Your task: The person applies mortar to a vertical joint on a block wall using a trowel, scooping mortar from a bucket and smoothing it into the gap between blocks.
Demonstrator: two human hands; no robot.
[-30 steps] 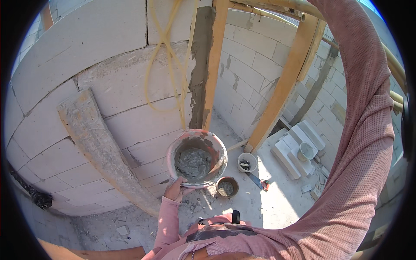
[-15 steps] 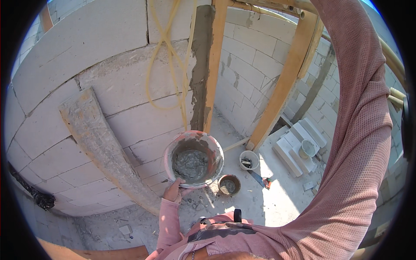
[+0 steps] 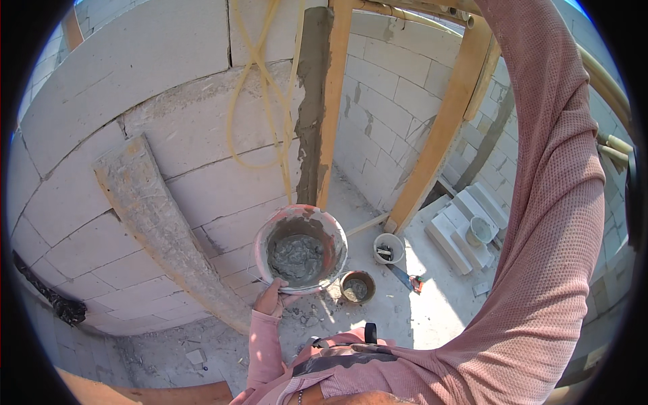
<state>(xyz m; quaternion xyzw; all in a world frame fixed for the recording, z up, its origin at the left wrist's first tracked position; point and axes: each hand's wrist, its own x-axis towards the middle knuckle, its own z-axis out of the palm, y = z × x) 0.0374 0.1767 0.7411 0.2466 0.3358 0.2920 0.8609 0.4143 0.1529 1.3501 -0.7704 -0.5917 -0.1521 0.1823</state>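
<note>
My left hand (image 3: 270,297) grips the lower rim of a pinkish bucket (image 3: 335,250) holding wet grey mortar (image 3: 297,258). The bucket hangs above the floor beside a block wall. My right arm rises along the right side in a pink sleeve, with its hand beyond the top edge. Just past the bucket is a vertical strip of grey mortar (image 3: 313,108) along a timber post (image 3: 334,81), with loops of thin yellow hose (image 3: 233,135) beside it on the wall.
A plank (image 3: 169,223) leans on the left wall. On the floor (image 3: 371,324) are a small mortar bucket (image 3: 358,287), a white pail (image 3: 389,249), a handsaw (image 3: 405,278) and stacked white blocks (image 3: 449,243). A second timber (image 3: 439,135) stands rightward; poles (image 3: 594,74) run overhead.
The bucket in my left hand has moved slightly left and down in the picture. My raised right arm has shifted a little leftward.
</note>
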